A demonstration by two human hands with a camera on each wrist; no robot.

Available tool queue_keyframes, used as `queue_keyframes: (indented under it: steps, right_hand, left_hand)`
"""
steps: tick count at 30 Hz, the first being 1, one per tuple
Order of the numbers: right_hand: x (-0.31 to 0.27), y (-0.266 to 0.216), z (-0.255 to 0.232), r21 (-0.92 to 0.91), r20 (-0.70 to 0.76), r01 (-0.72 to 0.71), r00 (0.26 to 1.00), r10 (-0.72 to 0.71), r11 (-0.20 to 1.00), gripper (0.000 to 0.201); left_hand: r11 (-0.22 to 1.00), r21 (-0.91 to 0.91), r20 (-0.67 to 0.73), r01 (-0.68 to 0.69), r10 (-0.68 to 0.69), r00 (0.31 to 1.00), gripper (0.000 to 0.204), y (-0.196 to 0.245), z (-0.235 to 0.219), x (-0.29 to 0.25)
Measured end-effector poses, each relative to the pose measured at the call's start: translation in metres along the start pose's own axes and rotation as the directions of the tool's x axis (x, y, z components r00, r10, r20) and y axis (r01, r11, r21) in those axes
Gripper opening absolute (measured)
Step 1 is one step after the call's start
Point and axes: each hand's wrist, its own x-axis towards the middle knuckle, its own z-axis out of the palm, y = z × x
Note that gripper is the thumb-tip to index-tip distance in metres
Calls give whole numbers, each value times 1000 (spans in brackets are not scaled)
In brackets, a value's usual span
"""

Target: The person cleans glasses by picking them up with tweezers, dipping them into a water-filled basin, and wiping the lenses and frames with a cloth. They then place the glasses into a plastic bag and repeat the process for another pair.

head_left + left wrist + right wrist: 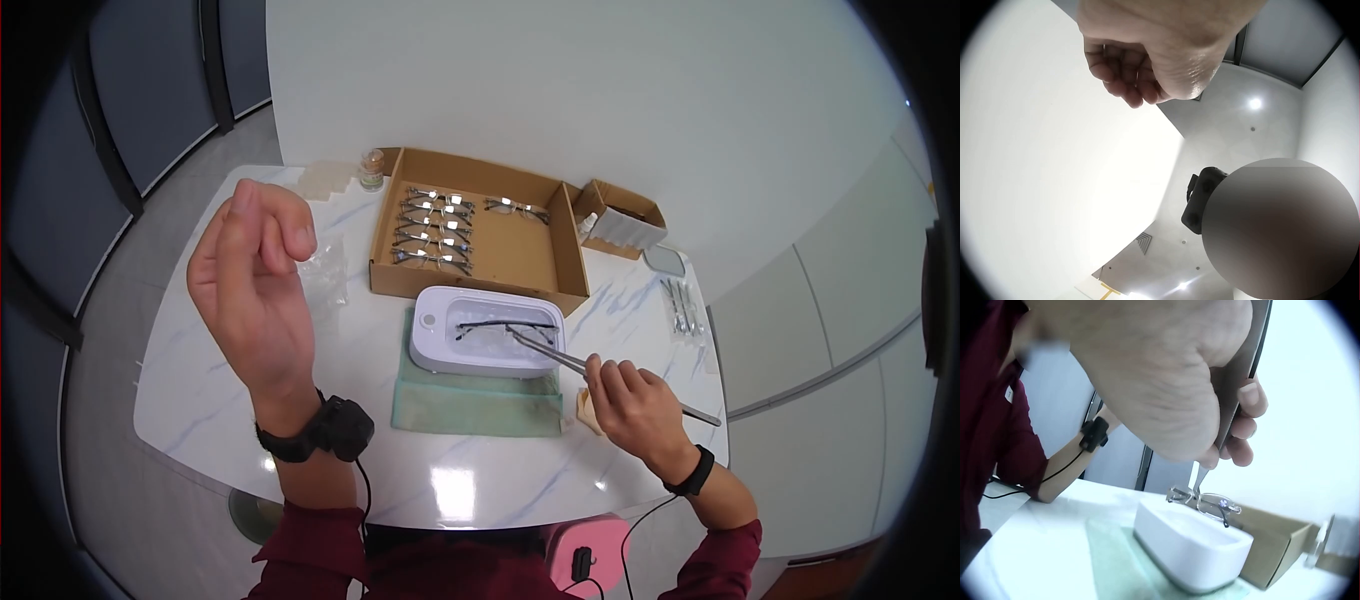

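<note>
My right hand [635, 410] grips a pair of long metal tweezers [552, 352], their tips at the bridge of a pair of eyeglasses [487, 324]. Those glasses overlap the water-filled basin of a white ultrasonic cleaner [427, 352] in the head view. From the right wrist, the glasses [1227, 506] show above the basin's rim, lenses upright and one dark temple hanging down. My left hand [250, 280] is raised at the left, far from the cleaner, its fingers loosely curled around nothing. A green cloth [475, 405] lies under the cleaner.
Behind the cleaner, a shallow cardboard box [505, 262] holds several eyeglasses in a column and one pair apart. A smaller box [597, 243] stands right of it. Wrapped tools [682, 308] lie at the right, a jar [372, 172] and plastic bag [325, 275] at the left.
</note>
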Motion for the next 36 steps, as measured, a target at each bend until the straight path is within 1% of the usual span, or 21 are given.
queue_keyframes:
  steps: [2,4,7,8,11,12,13,15,17,19,21,23,25,27,28,29,31,32,33,35,36]
  right_hand:
    - [3,0,0,16,21,24,999,-24,1000,36]
    - [11,7,-11,-8,-76,-91,993,90,996,36]
    - [13,9,-14,-34,-113,-83,990,78,996,36]
    - [11,5,-10,-22,-74,-41,996,39,999,36]
    - [7,-2,-3,-2,-39,-8,999,8,1000,36]
    - [9,0,-8,22,-29,-48,998,49,999,34]
    - [11,2,-11,28,-26,-46,999,46,999,34]
    - [13,5,-15,-19,-142,-140,980,136,990,32]
    - [9,0,-11,-5,-127,-125,984,123,992,31]
    - [5,-4,-4,20,-40,-56,998,57,998,33]
    - [9,2,-14,63,-30,-83,996,85,995,33]
    - [10,6,-17,0,-168,-191,968,189,982,32]
    - [7,3,-14,-1,-175,-183,968,180,983,32]
    - [2,-4,-4,54,-39,-80,996,82,995,33]
    - [2,-3,-6,84,-21,-98,995,100,992,32]
    - [3,0,-9,86,-21,-95,995,97,992,32]
    - [7,5,-16,57,-154,-203,966,210,977,30]
    - [6,5,-15,63,-163,-217,961,225,974,29]
    - [5,3,-13,62,-164,-220,960,227,974,29]
    - [0,-3,-6,101,-20,-110,993,113,989,31]
    - [-1,-3,-4,117,-33,-112,993,117,987,31]
  left_hand:
    - [1000,1,-5,5,-5,1000,41,0,-2,0]
    - [1000,13,0,-11,11,1000,41,-1,-3,-1]
    - [999,34,-8,-9,9,1000,41,1,-2,0]
    - [999,32,-8,-11,11,1000,41,1,-1,0]
    - [1000,12,-14,1,-1,1000,41,0,-1,1]
    - [1000,7,-9,-4,4,1000,41,0,-3,1]
    - [1000,1,-3,-7,7,1000,41,0,-3,0]
    - [1000,10,-7,-5,6,1000,41,0,-3,0]
    - [1000,10,-9,-12,12,1000,41,0,-2,0]
    - [1000,7,-7,-5,5,1000,40,0,-2,0]
    - [1000,7,-2,-8,8,1000,40,0,-4,2]
    - [1000,9,8,-12,12,1000,40,0,-6,1]
    - [1000,14,-1,-18,18,1000,40,-1,-6,2]
    - [1000,13,0,-17,17,1000,40,-2,-6,2]
    - [1000,23,-7,-14,14,1000,40,-2,-6,2]
    - [1000,25,-10,-13,13,1000,40,-2,-6,2]
    - [1000,5,10,-17,17,1000,40,0,-5,1]
    - [1000,7,11,-16,16,1000,40,0,-6,1]
    - [1000,10,0,-15,15,1000,40,0,-5,1]
    - [1000,4,-7,-15,15,1000,40,0,-3,2]
    - [1000,-2,-5,-12,12,1000,40,0,-3,2]
